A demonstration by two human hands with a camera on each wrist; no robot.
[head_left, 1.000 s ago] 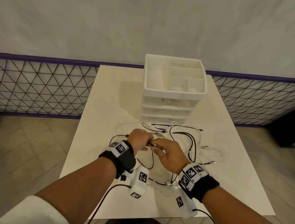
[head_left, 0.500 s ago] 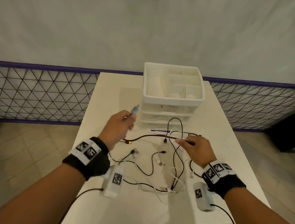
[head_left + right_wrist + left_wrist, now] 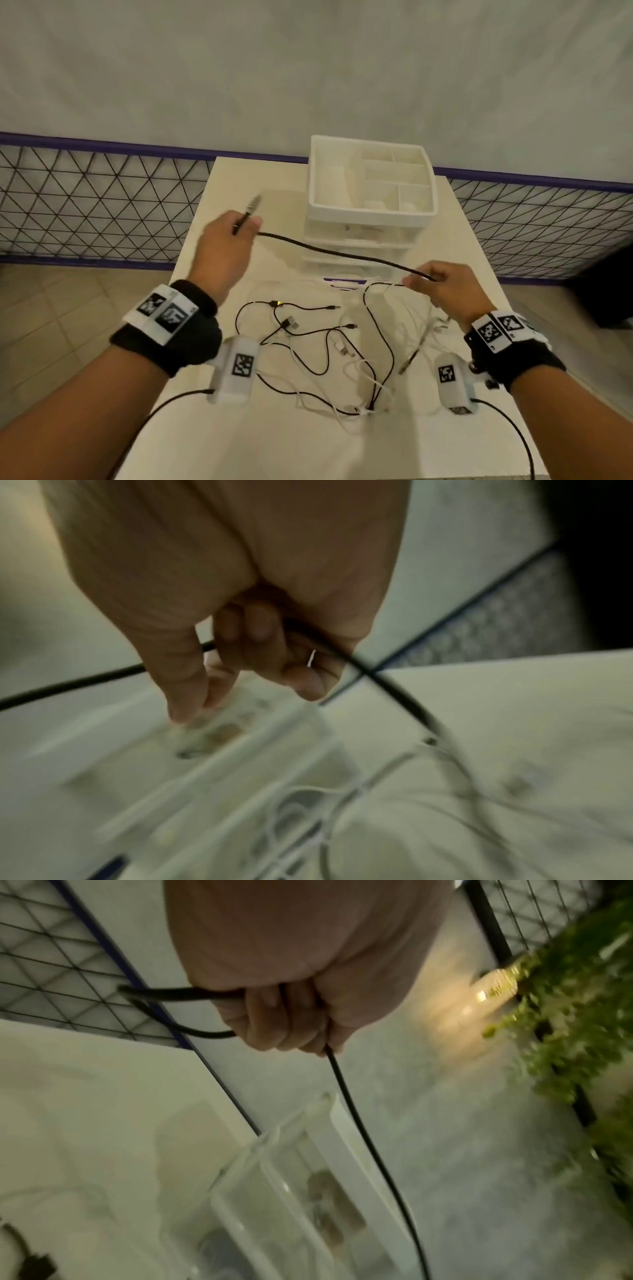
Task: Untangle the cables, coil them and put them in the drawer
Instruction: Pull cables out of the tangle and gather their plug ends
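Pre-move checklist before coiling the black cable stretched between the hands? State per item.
1. Left hand grips the thick black braided cable near its silver plug end: ok.
2. Right hand pinches the same cable further along: ok.
3. Span between the hands lifted clear of the pile: ok.
4. Cable past the right hand free of the tangle of thin black and white cables on the white table: not ok, it drops back into the pile.
5. Far end of the cable located: cannot tell.
6. A drawer open in the white plastic drawer unit: not ok, all look closed; only the top tray is open.
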